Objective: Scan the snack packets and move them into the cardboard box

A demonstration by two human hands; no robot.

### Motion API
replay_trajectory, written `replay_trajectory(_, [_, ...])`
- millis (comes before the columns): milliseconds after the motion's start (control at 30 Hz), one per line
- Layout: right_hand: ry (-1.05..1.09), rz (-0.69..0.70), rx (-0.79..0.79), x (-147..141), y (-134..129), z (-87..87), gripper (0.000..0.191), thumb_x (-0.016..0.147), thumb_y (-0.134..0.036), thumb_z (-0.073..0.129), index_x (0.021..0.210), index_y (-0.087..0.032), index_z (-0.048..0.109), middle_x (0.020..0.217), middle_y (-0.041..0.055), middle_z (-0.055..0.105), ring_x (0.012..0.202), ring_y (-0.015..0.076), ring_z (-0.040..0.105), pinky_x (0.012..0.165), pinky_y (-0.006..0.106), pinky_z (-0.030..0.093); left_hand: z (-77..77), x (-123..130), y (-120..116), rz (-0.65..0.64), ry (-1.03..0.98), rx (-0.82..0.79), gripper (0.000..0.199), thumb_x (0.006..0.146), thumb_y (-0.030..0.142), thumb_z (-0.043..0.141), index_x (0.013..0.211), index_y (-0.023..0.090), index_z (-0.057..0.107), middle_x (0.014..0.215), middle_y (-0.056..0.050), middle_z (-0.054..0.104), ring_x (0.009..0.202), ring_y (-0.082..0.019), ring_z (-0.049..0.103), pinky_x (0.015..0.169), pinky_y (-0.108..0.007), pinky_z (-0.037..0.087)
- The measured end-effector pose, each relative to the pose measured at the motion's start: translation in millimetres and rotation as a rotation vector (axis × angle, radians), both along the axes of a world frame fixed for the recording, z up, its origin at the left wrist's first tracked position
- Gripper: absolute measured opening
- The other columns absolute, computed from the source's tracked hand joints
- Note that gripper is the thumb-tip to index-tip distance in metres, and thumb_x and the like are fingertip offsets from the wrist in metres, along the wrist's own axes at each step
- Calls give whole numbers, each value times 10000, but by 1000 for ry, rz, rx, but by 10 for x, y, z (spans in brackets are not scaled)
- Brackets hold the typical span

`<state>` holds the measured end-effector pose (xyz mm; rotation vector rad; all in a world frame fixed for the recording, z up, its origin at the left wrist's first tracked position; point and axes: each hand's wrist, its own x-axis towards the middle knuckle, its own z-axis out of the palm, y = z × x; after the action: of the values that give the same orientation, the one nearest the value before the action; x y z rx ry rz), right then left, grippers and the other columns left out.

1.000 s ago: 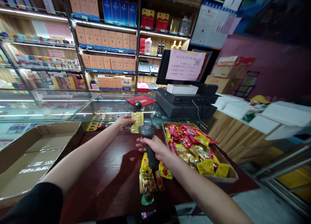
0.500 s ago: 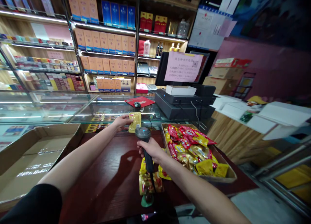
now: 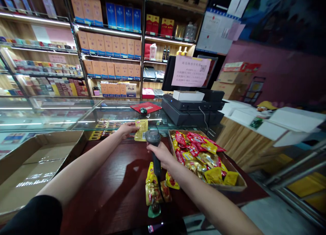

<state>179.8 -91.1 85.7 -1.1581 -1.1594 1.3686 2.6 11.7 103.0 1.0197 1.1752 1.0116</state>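
Pinched in my left hand [image 3: 128, 130] is a gold snack packet [image 3: 141, 130], held upright above the far part of the dark red tabletop [image 3: 109, 180]. My right hand [image 3: 160, 154] is wrapped round the handle of a black barcode scanner [image 3: 153, 137], whose head is just right of the packet. Below the scanner lie yellow packets [image 3: 172, 180], gold packets [image 3: 152, 193] and a small green-based item [image 3: 154, 210]. A cardboard tray [image 3: 241, 184] full of red, yellow and gold packets stands to the right of my right hand.
An open cardboard box [image 3: 73, 140] stands at the left. Beyond the table is a glass counter [image 3: 112, 110] with a mouse [image 3: 143, 110] on a red mat [image 3: 152, 107]. A monitor [image 3: 170, 72] stands above a black cash drawer [image 3: 178, 114]. Stocked shelves line the back.
The scanner has shifted slightly right in my right hand, and its head now looks farther from the gold packet's middle. My left hand still holds the packet in nearly the same place.
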Motion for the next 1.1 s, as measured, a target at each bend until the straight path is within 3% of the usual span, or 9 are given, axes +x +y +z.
replay_trajectory(100, [51,-84,-17,74,106,7,130,564,-137,623,692,-146,636,588,-35,590,567,81,515,561,196,399,-56,24,-63,-54,-34,-61,522,466,209,859,920,179,601,875,-43,681,696,-138,627,643,-297,513])
replay_trajectory(300, [217,-33,-253,315,192,107,175,585,-115,598,755,-138,632,491,-43,537,446,84,478,482,212,409,-119,288,-218,-201,-60,-123,427,559,198,823,928,158,612,876,-66,689,676,-152,647,641,-305,541])
replay_trajectory(433, [274,-108,-278,607,135,298,156,608,-90,585,749,-144,623,526,-23,591,491,104,557,542,221,474,18,646,-251,-340,-109,-147,297,692,231,737,943,124,621,926,-114,675,709,-171,661,674,-310,553])
replay_trajectory(600, [250,-217,-207,1221,34,614,98,641,-101,586,726,-141,616,510,-10,605,475,116,573,546,227,495,272,1265,-199,-521,-245,-227,251,844,307,556,994,109,597,958,-132,634,845,-208,659,766,-355,550])
replay_trajectory(767, [195,-327,-128,1901,-30,814,113,639,-100,608,747,-132,616,507,-1,615,466,126,576,527,239,504,481,1979,-169,-495,-268,-274,315,869,327,502,1056,75,530,988,-158,595,907,-236,634,787,-406,549])
replay_trajectory(933, [185,-379,-203,2361,-42,794,124,652,-100,576,768,-124,612,520,18,627,453,138,576,514,266,509,482,2507,-120,-534,-269,-323,339,865,322,503,1080,61,528,1002,-170,579,958,-248,615,814,-420,536])
replay_trajectory(1100, [177,-359,-227,2551,-23,644,131,648,-104,574,771,-129,610,541,22,636,481,144,586,533,275,514,335,2703,-4,-604,-241,-322,296,852,350,521,981,91,587,964,-153,606,970,-245,609,806,-386,539])
